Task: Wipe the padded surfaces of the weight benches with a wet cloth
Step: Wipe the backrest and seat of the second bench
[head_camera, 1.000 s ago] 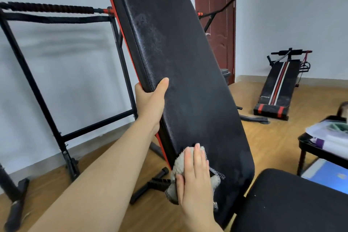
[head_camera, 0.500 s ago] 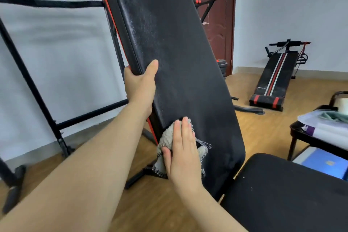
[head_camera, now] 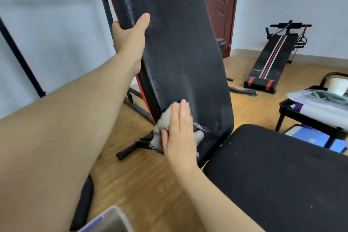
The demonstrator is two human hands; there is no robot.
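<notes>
A left hand (head_camera: 130, 37) is gripping the raised backrest pad's (head_camera: 178, 43) edge while a flat-fingered right hand (head_camera: 178, 133) is pressing a seemingly damp grey cloth (head_camera: 160, 128) against it.

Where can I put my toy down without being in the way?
The wood floor between the backrest and the small table is bare. The black seat is bare too. The table itself is piled full.

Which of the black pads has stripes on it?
The sit-up bench lying on the floor by the far wall: red and white stripes run down it. The upright backrest pad and the seat pad nearby have none.
</notes>
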